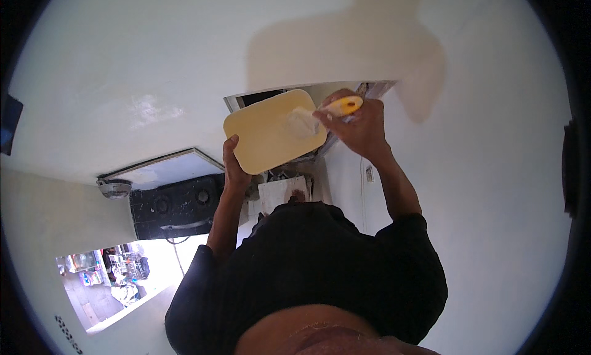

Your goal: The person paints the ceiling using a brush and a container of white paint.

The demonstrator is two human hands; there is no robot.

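My left hand (234,169) grips the near left edge of a pale yellow plastic tub (258,136), thumb over the rim. In my right hand (364,128) is a paintbrush, its yellow-and-white handle (345,106) pointing up and to the right. The whitish bristle end (301,122) reaches over the right part of the tub. Whether the bristles touch the tub's bottom I cannot tell. A whitish patch shows around them; the rest of the inside looks plain yellow.
A pale wall (154,59) with my shadow on it spreads ahead. Behind the tub is a recessed opening (335,87) with a dark inside. To the left are a black two-burner stove (175,207) and a metal pan (114,189). A bright opening (104,281) lower left shows shelves of goods.
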